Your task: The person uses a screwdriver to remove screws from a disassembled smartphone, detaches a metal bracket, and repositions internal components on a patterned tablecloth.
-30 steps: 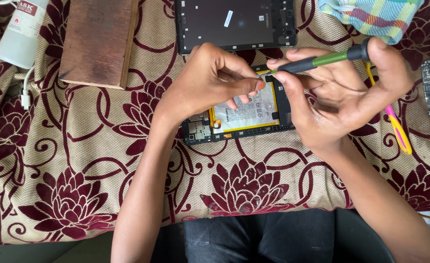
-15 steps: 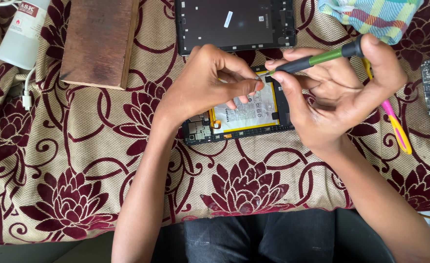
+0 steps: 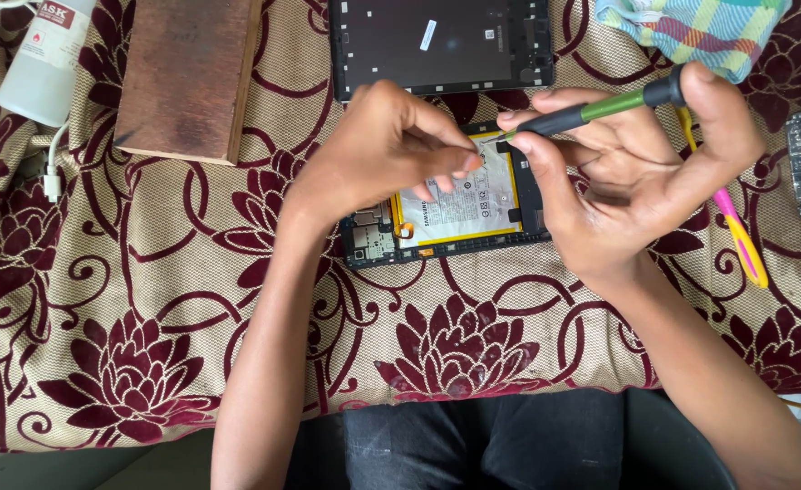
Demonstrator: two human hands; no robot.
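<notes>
An opened tablet (image 3: 459, 213), battery exposed, lies flat on the cloth; a green-and-black screwdriver (image 3: 591, 109) slants above it.

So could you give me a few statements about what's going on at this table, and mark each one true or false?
1. The right hand holds a screwdriver with a green and black handle. True.
2. The opened tablet lies on a bare wooden table. False: it lies on a cream cloth with dark red flowers.
3. The left hand rests its fingertips on the opened tablet, close to the screwdriver's tip. True.
4. The wooden block sits on top of the tablet. False: it lies apart, to the upper left.
5. A black back cover lies beyond the tablet. True.
6. The white bottle is in the left hand. False: it lies at the top left corner, untouched.
</notes>
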